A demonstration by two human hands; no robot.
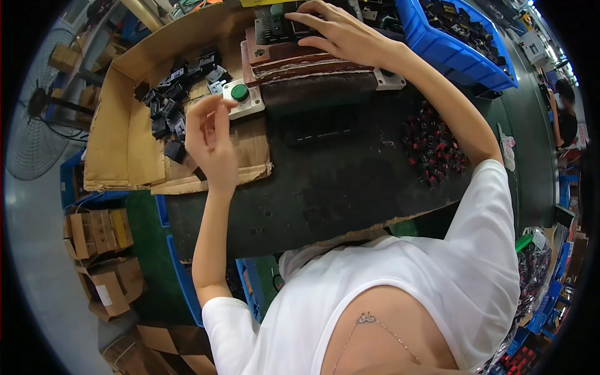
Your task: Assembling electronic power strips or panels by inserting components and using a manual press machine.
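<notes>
My left hand point(212, 137) is raised beside a white control box with a round green push button point(239, 93). Its fingers are loosely bent with gaps between them, close to the box's near left corner; I see nothing in them. My right hand point(340, 32) reaches over a machine fixture point(271, 30) at the far middle of the bench. The fingers are spread, the tips at dark parts on the fixture's top; whether they press on one is hard to make out. Below lies a reddish-brown block point(275, 70) with layered edges.
An open cardboard box point(115, 134) at left holds several black housings point(167, 103). Small red and black parts point(431, 147) lie heaped on the dark bench point(300, 206) at right. A blue bin point(444, 53) full of dark parts stands far right. A fan point(37, 106) is at left.
</notes>
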